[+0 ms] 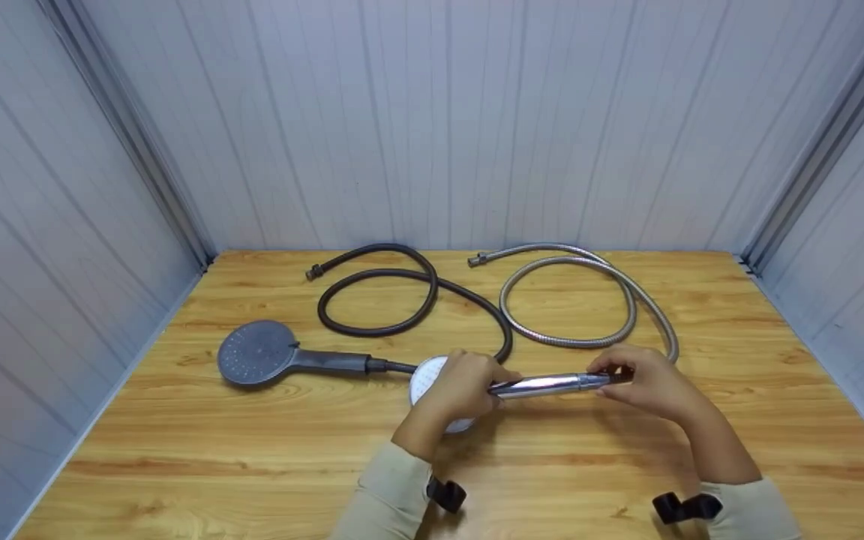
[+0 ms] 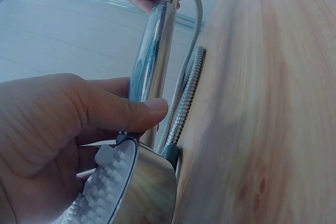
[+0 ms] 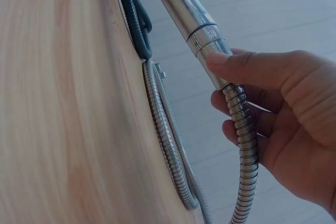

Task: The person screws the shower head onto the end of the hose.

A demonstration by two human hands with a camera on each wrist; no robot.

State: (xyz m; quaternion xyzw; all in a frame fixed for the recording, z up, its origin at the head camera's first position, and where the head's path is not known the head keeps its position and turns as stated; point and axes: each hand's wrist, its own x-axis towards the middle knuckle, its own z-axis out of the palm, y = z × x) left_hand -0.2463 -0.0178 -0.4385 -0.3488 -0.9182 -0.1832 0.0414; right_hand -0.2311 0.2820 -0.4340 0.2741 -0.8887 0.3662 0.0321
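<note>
My left hand point(image 1: 464, 384) grips a chrome shower head point(image 2: 152, 72) at the neck, thumb across the handle, its white nozzle face turned toward the palm. At the handle's other end, the fingers and thumb of my right hand point(image 1: 646, 381) pinch the metal connector point(image 3: 212, 56) of a silver shower hose. Connector and handle sit end to end in line, and the hose point(image 3: 245, 150) curves down past the right fingers. In the head view the shower head lies level between both hands, close over the table, its round face partly hidden by the left hand.
A dark grey shower head point(image 1: 256, 352) lies at left on the wooden table point(image 1: 252, 472), joined to a black hose point(image 1: 372, 331) looped behind it. The silver hose's loop point(image 1: 574, 343) rests at the back right, its loose end fitting point(image 1: 477, 260) beside the rear wall point(image 1: 477, 135).
</note>
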